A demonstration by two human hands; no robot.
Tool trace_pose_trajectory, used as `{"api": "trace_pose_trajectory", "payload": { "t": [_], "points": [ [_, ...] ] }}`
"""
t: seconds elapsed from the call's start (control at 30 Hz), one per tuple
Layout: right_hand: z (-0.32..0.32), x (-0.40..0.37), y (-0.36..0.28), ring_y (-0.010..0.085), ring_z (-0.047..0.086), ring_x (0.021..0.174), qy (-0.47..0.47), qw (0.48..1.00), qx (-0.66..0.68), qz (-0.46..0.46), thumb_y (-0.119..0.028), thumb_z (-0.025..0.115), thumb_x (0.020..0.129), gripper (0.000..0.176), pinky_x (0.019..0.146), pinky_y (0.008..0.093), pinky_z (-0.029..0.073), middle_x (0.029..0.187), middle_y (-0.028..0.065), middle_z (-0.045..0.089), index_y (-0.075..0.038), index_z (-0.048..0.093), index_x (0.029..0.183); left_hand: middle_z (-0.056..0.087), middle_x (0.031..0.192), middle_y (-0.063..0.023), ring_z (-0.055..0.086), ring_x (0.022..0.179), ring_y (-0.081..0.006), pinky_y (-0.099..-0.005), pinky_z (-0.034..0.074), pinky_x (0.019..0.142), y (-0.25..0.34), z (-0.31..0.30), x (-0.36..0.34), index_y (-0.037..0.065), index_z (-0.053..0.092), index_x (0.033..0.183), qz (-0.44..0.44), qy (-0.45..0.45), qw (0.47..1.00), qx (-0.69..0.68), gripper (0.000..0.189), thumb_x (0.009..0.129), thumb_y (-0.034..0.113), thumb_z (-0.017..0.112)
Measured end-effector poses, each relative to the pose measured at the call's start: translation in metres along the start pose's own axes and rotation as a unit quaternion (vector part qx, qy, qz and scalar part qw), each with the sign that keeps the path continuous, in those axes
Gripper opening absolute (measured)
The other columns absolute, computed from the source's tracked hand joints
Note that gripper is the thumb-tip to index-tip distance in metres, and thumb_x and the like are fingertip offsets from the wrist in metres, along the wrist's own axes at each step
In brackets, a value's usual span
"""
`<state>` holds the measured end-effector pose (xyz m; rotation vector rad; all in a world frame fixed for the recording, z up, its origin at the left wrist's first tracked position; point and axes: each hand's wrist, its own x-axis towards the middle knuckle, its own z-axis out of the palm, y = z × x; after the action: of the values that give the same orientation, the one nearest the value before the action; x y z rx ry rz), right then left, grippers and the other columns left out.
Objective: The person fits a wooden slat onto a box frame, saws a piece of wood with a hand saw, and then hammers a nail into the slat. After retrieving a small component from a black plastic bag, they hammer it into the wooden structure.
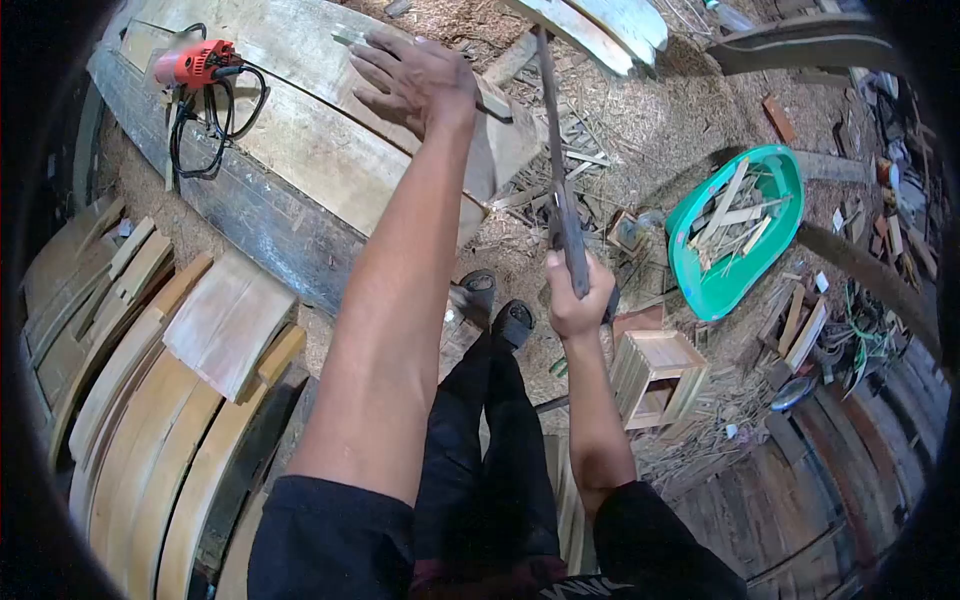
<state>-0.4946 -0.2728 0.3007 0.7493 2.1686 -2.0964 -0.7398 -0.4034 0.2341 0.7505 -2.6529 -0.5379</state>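
My left hand (415, 82) lies flat, fingers stretched out, over a narrow wood strip (494, 102) on the pale plank bench (310, 145). The strip's ends show on both sides of the hand, and its middle is hidden under the palm. In my right hand (580, 300) is a hand saw (562, 170), seen nearly edge-on, its long thin dark blade pointing away from me. The fingers are closed around its near end. The blade's far tip overlaps a pale board at the top, to the right of the bench.
A red corded power tool (195, 65) rests on the bench's left. Right of me stand a green tub (690, 265) of wood scraps and a small wooden box frame (660, 350). Curved boards (190, 460) are stacked at left. Shavings cover the floor.
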Motion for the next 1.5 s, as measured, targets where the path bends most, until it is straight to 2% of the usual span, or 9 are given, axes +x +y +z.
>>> {"api": "trace_pose_trajectory", "payload": {
  "t": [0.6, 0.73, 0.87, 0.97, 1.13, 1.3, 1.37, 1.4, 1.5],
  "points": [
    [0.011, -0.006, 0.032, 0.0051, 0.046, 0.055, -0.044, 0.999, -0.01, -0.012, -0.01, 0.063, 0.085, 0.02, 0.05, 0.0243, 0.037, 0.058, -0.0035, 0.05, -0.003, 0.057, 0.068, 0.017, 0.158, -0.0285, 0.013, 0.15, -0.0365, -0.0554, 0.005, 0.12, -0.005, 0.003, 0.001, -0.008, 0.014, 0.151, 0.01, -0.01, 0.999, 0.033, 0.082, 0.089, 0.027, 0.054],
    [-0.001, -0.041, 0.026, 0.0048, 0.049, 0.056, -0.014, 0.997, 0.007, -0.074, -0.012, 0.065, 0.086, 0.025, 0.05, 0.024, 0.038, 0.059, -0.0038, 0.052, -0.004, 0.054, 0.065, 0.022, 0.157, -0.0266, 0.019, 0.149, -0.0358, -0.0559, 0.011, 0.118, -0.001, 0.0, -0.002, -0.004, 0.025, 0.15, 0.006, 0.014, 0.999, 0.044, 0.064, 0.096, 0.024, 0.042],
    [0.025, 0.01, 0.01, 0.0052, 0.045, 0.051, -0.031, 0.997, 0.045, 0.05, -0.011, 0.066, 0.086, 0.025, 0.047, 0.0252, 0.036, 0.056, -0.0031, 0.049, -0.004, 0.053, 0.065, 0.02, 0.158, -0.028, 0.016, 0.149, -0.0355, -0.0552, 0.006, 0.12, -0.007, 0.004, 0.0, -0.005, 0.019, 0.152, 0.009, 0.003, 0.999, 0.041, 0.074, 0.092, 0.028, 0.048],
    [0.026, -0.027, 0.022, 0.0087, 0.045, 0.048, -0.021, 0.998, -0.004, -0.056, -0.012, 0.061, 0.083, 0.02, 0.047, 0.028, 0.035, 0.054, -0.0006, 0.049, -0.002, 0.055, 0.067, 0.02, 0.158, -0.028, 0.017, 0.149, -0.0359, -0.0555, 0.006, 0.119, -0.001, 0.002, 0.0, -0.005, 0.019, 0.152, -0.001, -0.005, 0.999, 0.043, 0.073, 0.092, 0.026, 0.047],
    [-0.028, -0.111, 0.021, 0.0082, 0.044, 0.05, 0.024, 0.997, -0.066, -0.033, -0.009, 0.066, 0.082, 0.022, 0.048, 0.0289, 0.036, 0.055, -0.001, 0.045, -0.004, 0.054, 0.065, 0.019, 0.158, -0.0284, 0.015, 0.15, -0.0369, -0.0579, 0.004, 0.119, -0.003, 0.002, 0.0, -0.005, 0.02, 0.152, -0.003, -0.008, 1.0, 0.002, 0.069, 0.095, 0.028, 0.042],
    [-0.074, -0.141, 0.045, 0.0078, 0.043, 0.048, 0.058, 0.996, -0.073, -0.017, -0.008, 0.065, 0.08, 0.019, 0.046, 0.0275, 0.034, 0.053, -0.0016, 0.045, -0.004, 0.055, 0.065, 0.019, 0.158, -0.027, 0.016, 0.149, -0.0382, -0.0633, 0.003, 0.117, -0.022, -0.023, -0.01, 0.002, 0.026, 0.152, 0.157, -0.058, 0.98, -0.106, 0.069, 0.096, 0.038, 0.043],
    [-0.08, -0.146, 0.031, 0.0076, 0.043, 0.048, 0.067, 0.994, -0.079, -0.014, -0.008, 0.065, 0.081, 0.019, 0.046, 0.0279, 0.034, 0.053, -0.0016, 0.045, -0.004, 0.055, 0.064, 0.022, 0.159, -0.0239, 0.021, 0.148, -0.0365, -0.0642, 0.004, 0.116, -0.044, -0.046, -0.021, 0.008, 0.033, 0.151, 0.327, -0.077, 0.934, -0.122, 0.066, 0.095, 0.039, 0.049],
    [-0.084, -0.15, 0.031, 0.0073, 0.043, 0.047, 0.065, 0.994, -0.085, -0.018, -0.007, 0.065, 0.081, 0.019, 0.046, 0.0281, 0.034, 0.052, -0.0022, 0.045, -0.003, 0.055, 0.065, 0.031, 0.157, -0.0186, 0.022, 0.149, -0.033, -0.0604, 0.01, 0.117, -0.048, -0.068, -0.023, 0.01, 0.05, 0.136, 0.403, -0.233, 0.883, -0.053, 0.05, 0.092, 0.03, 0.061],
    [-0.087, -0.159, 0.012, 0.0069, 0.044, 0.048, 0.074, 0.991, -0.107, -0.002, -0.009, 0.066, 0.081, 0.019, 0.046, 0.0282, 0.034, 0.054, -0.0023, 0.046, -0.003, 0.055, 0.066, 0.051, 0.14, -0.0145, 0.041, 0.137, -0.0318, -0.0515, 0.026, 0.114, -0.069, -0.059, -0.02, 0.007, 0.059, 0.12, 0.527, -0.268, 0.794, -0.14, 0.032, 0.091, 0.019, 0.063]
  ]
}}
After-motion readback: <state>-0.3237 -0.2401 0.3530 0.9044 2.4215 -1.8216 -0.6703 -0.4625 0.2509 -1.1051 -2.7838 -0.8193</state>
